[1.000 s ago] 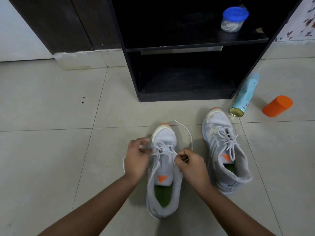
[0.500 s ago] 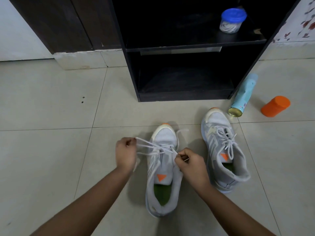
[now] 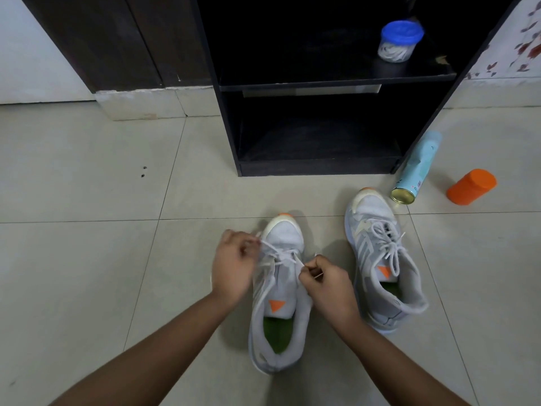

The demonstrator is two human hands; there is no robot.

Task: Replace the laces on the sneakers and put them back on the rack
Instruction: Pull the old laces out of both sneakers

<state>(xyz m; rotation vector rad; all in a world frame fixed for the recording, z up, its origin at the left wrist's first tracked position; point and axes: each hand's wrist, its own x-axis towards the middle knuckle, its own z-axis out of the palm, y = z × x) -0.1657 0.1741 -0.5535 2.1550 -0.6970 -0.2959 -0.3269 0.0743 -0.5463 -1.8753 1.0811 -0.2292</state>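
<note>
We list: jar point(image 3: 402, 32), blue-lidded, on the rack point(image 3: 322, 83) shelf, holding coiled white cord point(image 3: 392, 53). Our left hand point(image 3: 232, 268) and right hand point(image 3: 328, 284) each pinch the lace point(image 3: 278, 254) of the near sneaker point(image 3: 285, 237).

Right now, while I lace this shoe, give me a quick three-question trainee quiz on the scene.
1. True or false: the sneaker being laced and the other sneaker both stand on the floor, outside the rack.
2. The jar on the rack's upper shelf has a lid that is: A red, B blue, C green.
3. Fill in: the left hand and right hand both pinch the ___.
Key: 1 true; 2 B; 3 lace.
</note>
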